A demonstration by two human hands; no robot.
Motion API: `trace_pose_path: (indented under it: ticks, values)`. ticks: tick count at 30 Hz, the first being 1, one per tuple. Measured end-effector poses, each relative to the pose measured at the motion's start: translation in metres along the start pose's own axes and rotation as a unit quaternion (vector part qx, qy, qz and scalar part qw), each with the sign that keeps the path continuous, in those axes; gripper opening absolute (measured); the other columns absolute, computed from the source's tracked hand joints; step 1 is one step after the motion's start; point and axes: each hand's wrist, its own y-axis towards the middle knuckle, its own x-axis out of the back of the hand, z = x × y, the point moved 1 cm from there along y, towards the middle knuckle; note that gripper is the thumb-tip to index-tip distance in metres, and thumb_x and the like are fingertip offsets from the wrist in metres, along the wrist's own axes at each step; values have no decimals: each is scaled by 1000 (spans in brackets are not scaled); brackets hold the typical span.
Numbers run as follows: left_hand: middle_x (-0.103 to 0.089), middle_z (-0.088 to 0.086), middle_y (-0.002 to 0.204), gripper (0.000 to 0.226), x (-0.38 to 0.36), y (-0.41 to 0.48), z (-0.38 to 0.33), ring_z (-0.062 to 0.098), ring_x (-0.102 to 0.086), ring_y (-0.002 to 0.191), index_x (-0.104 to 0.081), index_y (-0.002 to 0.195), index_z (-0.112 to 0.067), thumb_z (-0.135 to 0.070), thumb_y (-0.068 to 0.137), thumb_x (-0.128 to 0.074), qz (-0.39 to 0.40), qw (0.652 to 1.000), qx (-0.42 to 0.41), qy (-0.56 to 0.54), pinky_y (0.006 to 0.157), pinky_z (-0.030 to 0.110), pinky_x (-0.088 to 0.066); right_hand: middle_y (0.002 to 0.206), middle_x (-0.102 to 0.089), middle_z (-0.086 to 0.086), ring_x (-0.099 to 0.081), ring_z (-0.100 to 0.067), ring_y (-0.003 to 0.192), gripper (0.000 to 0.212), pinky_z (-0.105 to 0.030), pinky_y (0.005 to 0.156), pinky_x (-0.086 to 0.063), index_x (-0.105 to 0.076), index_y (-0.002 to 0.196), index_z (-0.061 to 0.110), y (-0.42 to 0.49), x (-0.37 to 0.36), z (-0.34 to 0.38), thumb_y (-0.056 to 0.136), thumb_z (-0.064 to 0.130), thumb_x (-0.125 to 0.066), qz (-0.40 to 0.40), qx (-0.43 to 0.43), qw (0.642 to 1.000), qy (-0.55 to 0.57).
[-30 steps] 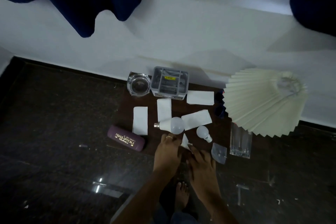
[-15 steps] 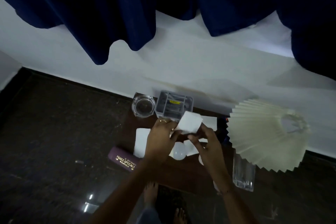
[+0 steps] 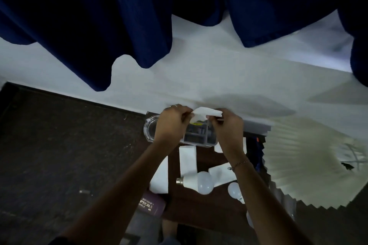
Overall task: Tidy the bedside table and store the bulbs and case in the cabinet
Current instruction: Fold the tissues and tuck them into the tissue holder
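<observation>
Since a moment ago, the white paper sheet (image 3: 207,114) is being raised farther from the dark wooden bedside table (image 3: 199,211) and is now being pinched between both hands above the grey plastic compartment organiser (image 3: 199,137).

Nearest the viewer, the maroon spectacle case with gold lettering (image 3: 151,204) is lying at the table's near left corner, partly covered by the left forearm. Just beyond it, the large white bulb with a metal base (image 3: 199,182) is resting on its side, and the smaller white bulb (image 3: 235,192) is lying close to its right, half hidden by the right forearm. Several white paper slips (image 3: 187,158) are lying flat between the bulbs and the organiser. Farther out, the left hand (image 3: 171,123) and the right hand (image 3: 227,127) are each closed with thumb and fingertips on an edge of the sheet, which is being crumpled or folded.

Paper clearing appears to be the step in hand; next, the sheet needs setting aside, and the bulbs and case still need lifting for the cabinet.

No cabinet is being shown. A clear glass dish (image 3: 150,130) is largely hidden behind the left hand, and the cream pleated lampshade (image 3: 310,159) is being cut off at the right edge.
</observation>
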Motion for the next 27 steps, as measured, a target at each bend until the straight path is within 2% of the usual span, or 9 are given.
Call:
trace_pose_path:
  ticks: [3,7,10,13,15,17,20,24,27]
  values:
    - [-72,8,91,20,-10,14,9,25,-63,83,-70,103,-14,-21,89,-58,30,999,-12,11,73,32,-47,89,-73,-10,-58,-11,75,14,2,65,-34,-71,93,7,12,-9,-3,82,3,-63,9,9,1000,-17]
    - [-71,8,86,19,-23,20,20,26,-61,81,-70,101,-14,-20,87,-59,60,998,-17,22,62,22,-26,89,-73,-10,-57,-10,74,16,6,67,-32,-72,93,7,15,-21,-11,81,0,-63,34,27,998,-40]
    - [-70,12,82,15,-30,21,27,30,-60,79,-69,95,-10,-17,84,-61,63,997,-20,25,59,21,-17,89,-72,-10,-63,-16,76,15,-5,66,-35,-70,95,7,15,-28,-18,82,4,-64,51,17,997,-52]
    - [-69,10,92,23,-34,21,34,26,-60,87,-68,107,-14,-16,87,-57,80,996,-10,22,70,26,-36,93,-71,-10,-65,-19,81,16,-17,72,-43,-71,95,8,14,-33,-23,81,2,-65,63,8,997,-51]
    - [-70,10,98,26,-34,22,37,26,-61,92,-67,111,-14,-14,88,-54,86,996,-3,13,78,31,-44,95,-71,-9,-64,-17,83,20,-17,76,-46,-71,95,8,14,-34,-25,80,-3,-64,64,2,997,-43]
    - [-70,11,99,27,-33,24,39,27,-62,93,-67,110,-12,-12,88,-52,89,996,-5,12,80,33,-46,93,-70,-8,-62,-14,79,19,-15,72,-43,-71,93,9,14,-35,-26,80,-2,-64,59,1,997,-59]
    - [-70,11,102,26,-30,27,41,28,-62,94,-67,110,-12,-12,88,-51,90,996,-7,13,82,35,-48,86,-71,-9,-64,-20,74,13,-14,65,-37,-71,90,10,15,-33,-25,82,3,-62,41,-4,996,-83]
    - [-69,9,110,29,-29,29,43,26,-62,100,-65,115,-12,-11,90,-50,82,997,-2,4,87,33,-48,93,-71,-9,-66,-21,82,23,-18,76,-45,-71,94,9,11,-29,-24,79,-5,-60,22,-6,996,-82]
    - [-69,10,106,30,-31,25,46,26,-62,96,-65,115,-14,-10,90,-49,76,997,-1,3,85,34,-50,98,-71,-12,-66,-23,89,34,-20,82,-47,-71,95,6,8,-32,-26,73,-15,-57,26,-17,997,-68]
